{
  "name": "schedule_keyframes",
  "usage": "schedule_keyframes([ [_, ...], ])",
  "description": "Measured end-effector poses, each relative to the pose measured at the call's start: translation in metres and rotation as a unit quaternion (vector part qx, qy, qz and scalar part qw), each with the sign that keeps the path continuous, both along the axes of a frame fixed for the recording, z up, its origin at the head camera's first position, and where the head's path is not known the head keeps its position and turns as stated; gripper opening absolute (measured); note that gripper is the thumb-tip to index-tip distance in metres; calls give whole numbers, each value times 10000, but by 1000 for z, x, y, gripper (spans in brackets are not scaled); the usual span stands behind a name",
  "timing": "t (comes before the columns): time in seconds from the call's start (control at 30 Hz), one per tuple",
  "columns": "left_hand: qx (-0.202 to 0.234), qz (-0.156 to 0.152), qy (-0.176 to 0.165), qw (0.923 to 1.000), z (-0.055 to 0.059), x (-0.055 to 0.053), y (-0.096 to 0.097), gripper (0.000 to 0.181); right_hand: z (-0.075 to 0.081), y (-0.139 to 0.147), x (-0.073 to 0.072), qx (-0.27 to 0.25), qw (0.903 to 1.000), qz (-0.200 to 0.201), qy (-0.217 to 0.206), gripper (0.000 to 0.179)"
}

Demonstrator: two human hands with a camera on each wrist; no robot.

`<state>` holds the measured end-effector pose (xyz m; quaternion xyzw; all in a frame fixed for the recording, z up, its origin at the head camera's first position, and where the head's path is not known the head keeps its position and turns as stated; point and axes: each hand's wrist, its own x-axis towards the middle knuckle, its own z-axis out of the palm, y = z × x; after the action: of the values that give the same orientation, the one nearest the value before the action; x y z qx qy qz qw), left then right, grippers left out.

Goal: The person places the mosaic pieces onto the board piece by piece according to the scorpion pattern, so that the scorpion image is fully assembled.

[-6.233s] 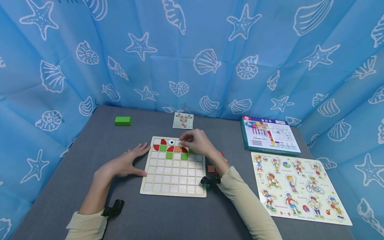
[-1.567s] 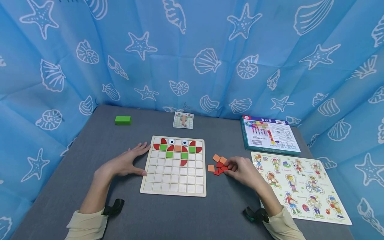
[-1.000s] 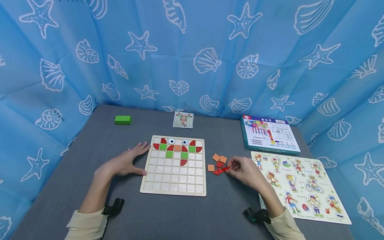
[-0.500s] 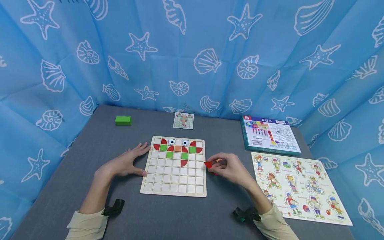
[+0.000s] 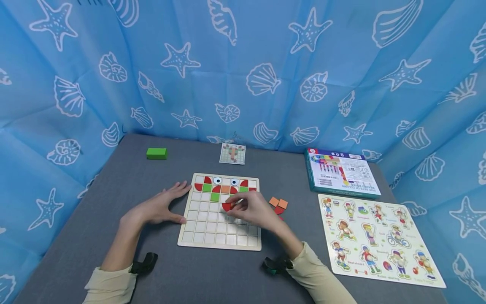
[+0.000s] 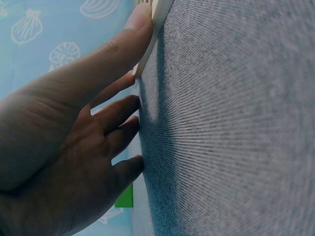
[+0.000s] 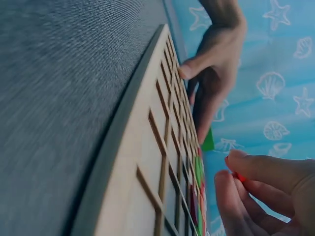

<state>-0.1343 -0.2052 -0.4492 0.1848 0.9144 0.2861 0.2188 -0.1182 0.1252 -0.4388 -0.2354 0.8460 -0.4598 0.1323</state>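
Observation:
A square wooden grid board [image 5: 205, 226] lies on the grey table, with red, green and orange tiles and two eye tiles in its far rows. My right hand [image 5: 255, 209] pinches a red quarter-circle tile [image 5: 226, 207] between thumb and fingers over the board's middle. In the right wrist view, red edges of that tile [image 7: 239, 177] show between the fingertips. My left hand [image 5: 161, 205] rests spread at the board's left side, thumb and index finger on its edge. The left wrist view shows the thumb against the board's rim [image 6: 161, 12].
Right of the board lie loose orange tiles [image 5: 282, 204] and red tiles [image 5: 279, 210], partly behind my right hand. A pattern card [image 5: 232, 153] and a green block [image 5: 156, 153] sit farther back. A boxed set [image 5: 341, 173] and a picture puzzle board [image 5: 358, 230] lie at the right.
The second eye tile and a red quarter-circle have gone onto the board. My right hand then picked a red tile from the pile and moved left over the board. The left hand stayed.

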Motion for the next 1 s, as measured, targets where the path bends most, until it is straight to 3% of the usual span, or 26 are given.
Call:
schedule_keyframes([
  [0.3,-105,26,-54,9999,1,1,0,112,-7,-35,-11,677,9960,335,471,23],
  [0.57,-94,-2,3,10000,4,2,1,111,-7,-47,-17,1117,9877,346,1042,20],
  [1.0,-37,-50,11,10000,3,1,0,112,-6,-58,-20,1290,9785,646,1472,14],
])
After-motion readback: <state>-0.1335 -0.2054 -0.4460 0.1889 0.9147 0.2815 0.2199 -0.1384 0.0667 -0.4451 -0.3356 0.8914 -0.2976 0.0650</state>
